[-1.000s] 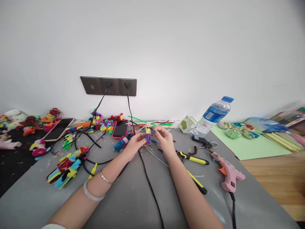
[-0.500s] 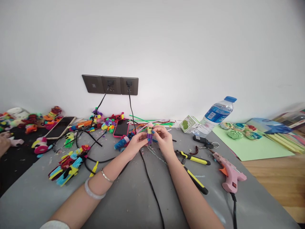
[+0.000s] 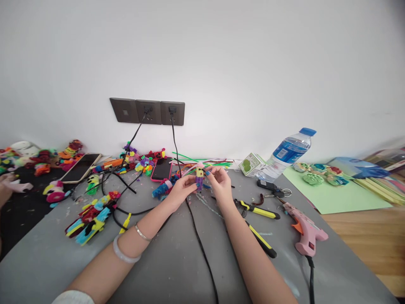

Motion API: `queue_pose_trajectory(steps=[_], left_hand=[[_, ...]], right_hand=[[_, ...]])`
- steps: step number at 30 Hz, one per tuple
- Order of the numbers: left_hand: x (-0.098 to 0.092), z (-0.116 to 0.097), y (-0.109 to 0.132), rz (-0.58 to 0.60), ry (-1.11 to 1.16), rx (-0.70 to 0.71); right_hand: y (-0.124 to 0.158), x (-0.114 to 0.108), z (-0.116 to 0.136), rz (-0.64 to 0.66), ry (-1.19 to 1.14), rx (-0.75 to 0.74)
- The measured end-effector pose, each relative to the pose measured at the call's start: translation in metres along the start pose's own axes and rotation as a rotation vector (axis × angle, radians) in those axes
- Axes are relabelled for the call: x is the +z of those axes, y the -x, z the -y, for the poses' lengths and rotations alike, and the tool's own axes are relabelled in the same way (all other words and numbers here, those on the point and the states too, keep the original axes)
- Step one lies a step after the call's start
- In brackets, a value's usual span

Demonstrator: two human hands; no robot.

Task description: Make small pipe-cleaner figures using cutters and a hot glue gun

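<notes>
Since half a second ago, both hands are sitting a touch further right, and another person's hand (image 3: 4, 188) is edging in at the far left. I am looking at a grey mat (image 3: 171, 274) running up to a white wall (image 3: 221, 63) with three dark sockets (image 3: 147, 112); bare wood (image 3: 363, 240) is showing at the right edge. Open room is lying near me, between the forearms, crossed only by a black cable (image 3: 198, 240); the pliers (image 3: 256, 210) and pink glue gun (image 3: 305, 230) are crowding the right. My left hand (image 3: 179, 191) and right hand (image 3: 220, 183) are pinching a small pipe-cleaner figure (image 3: 199, 178) upright above the mat's middle, purple-bodied, yellow-faced, pink-topped
</notes>
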State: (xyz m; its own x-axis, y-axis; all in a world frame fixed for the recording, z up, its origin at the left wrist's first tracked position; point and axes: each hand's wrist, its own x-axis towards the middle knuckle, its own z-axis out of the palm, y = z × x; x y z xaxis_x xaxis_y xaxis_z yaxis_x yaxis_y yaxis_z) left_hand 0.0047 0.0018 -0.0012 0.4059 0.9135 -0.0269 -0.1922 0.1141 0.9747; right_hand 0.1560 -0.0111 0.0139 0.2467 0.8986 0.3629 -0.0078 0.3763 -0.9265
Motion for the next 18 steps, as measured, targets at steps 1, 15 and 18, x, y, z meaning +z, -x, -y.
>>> queue_pose_trajectory(steps=[1,15,18], left_hand=[[0.0004,-0.0009,0.0004,0.003,-0.003,0.002],[0.0019,-0.0042,0.0016,0.011,-0.023,0.010],[0.0019,-0.0045,0.0021,0.014,-0.025,0.008]], right_hand=[[0.0000,-0.0001,-0.0002,0.012,0.004,0.004],[0.0011,0.0001,-0.0009,0.007,0.025,-0.058],[0.0012,-0.0002,-0.0022,0.026,0.033,-0.063]])
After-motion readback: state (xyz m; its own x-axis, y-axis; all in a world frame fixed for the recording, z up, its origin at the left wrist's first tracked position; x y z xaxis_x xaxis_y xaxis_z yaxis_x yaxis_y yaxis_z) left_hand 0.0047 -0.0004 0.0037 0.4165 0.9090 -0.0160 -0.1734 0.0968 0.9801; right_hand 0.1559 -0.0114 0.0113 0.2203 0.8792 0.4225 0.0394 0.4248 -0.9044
